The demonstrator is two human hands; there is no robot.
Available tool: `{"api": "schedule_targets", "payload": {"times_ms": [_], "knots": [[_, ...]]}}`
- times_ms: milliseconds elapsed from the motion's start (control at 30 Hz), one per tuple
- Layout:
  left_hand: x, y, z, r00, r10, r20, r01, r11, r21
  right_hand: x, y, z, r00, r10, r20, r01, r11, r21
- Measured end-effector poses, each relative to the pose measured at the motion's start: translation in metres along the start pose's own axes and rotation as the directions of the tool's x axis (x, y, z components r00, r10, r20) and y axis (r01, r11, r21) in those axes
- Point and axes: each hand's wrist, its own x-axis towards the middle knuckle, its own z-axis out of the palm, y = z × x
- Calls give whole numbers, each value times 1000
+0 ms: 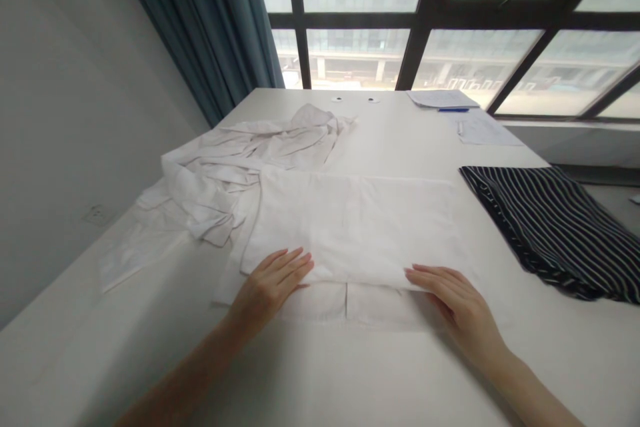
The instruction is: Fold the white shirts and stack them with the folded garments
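Note:
A white garment (350,220) lies folded on the table in front of me, its top layer ending in a straight edge above a lower layer (315,301) with a short vertical slit. My left hand (274,283) rests on the near left part of this edge, fingers stretched out and flat on the fabric. On the near right part of the edge lies my right hand (453,293), its fingers extended over the cloth. The right thumb is mostly hidden. Neither hand lifts the fabric visibly.
Crumpled white fabric (280,140) lies at the back left, beside a clear plastic bag (133,250). A black-and-white striped garment (555,227) sits at the right edge. Papers (443,99) and a blue pen (453,110) are at the far right, before the windows.

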Motion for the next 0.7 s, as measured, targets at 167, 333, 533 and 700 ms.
{"api": "schedule_targets", "payload": {"times_ms": [167, 333, 533, 700], "knots": [[5, 6, -15, 998, 14, -68, -15, 1000, -6, 0, -2, -6, 991, 36, -127, -28, 997, 68], [2, -2, -21, 990, 139, 5, -139, 988, -72, 2, 7, -18, 992, -119, 46, 110, 981, 160], [-8, -18, -16, 999, 23, 36, -14, 971, -240, 6, 9, -26, 962, -49, 270, -18, 970, 241], [-17, -34, -11, 881, -461, -109, 448, 886, -119, -7, 25, -31, 891, 453, 28, -453, 884, 116]]}}
